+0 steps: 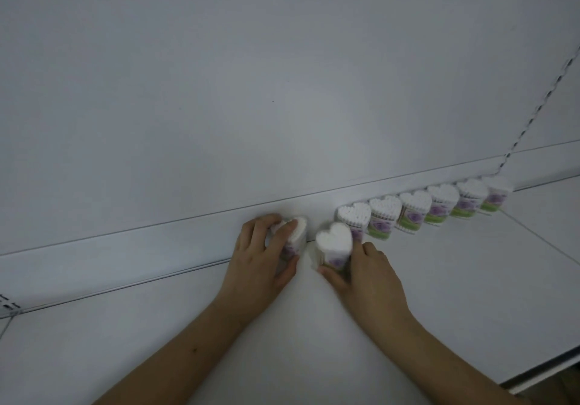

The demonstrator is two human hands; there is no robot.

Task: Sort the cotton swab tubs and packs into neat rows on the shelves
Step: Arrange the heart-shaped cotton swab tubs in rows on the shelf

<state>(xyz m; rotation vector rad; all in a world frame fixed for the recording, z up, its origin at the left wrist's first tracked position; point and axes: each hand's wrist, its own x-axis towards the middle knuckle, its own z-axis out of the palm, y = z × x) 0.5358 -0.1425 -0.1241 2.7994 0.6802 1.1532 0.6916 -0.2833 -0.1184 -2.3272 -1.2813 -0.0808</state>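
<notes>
white shelf [439, 279] fills the lower half of the frame, white back panel [251, 75] above it. both bare forearms enter from the bottom edge.

left hand [260, 260], centre of frame: fingers curled round a swab tub [295, 235], thumb low on its near side, fingers wrapped over the far side and top. tub stands close to the back panel, blurred.

right hand [367, 276], just right of it: grips a heart-shaped tub [333, 243], thumb against the near lower wall, fingers on the right side. purple label shows below the white swab tips. the two held tubs sit near each other, a small gap between.

row of six heart-shaped tubs [417, 211] runs from centre toward the right edge along the back panel, upright, side by side, purple and green labels facing out.

slotted upright rail [533, 116], upper right.
</notes>
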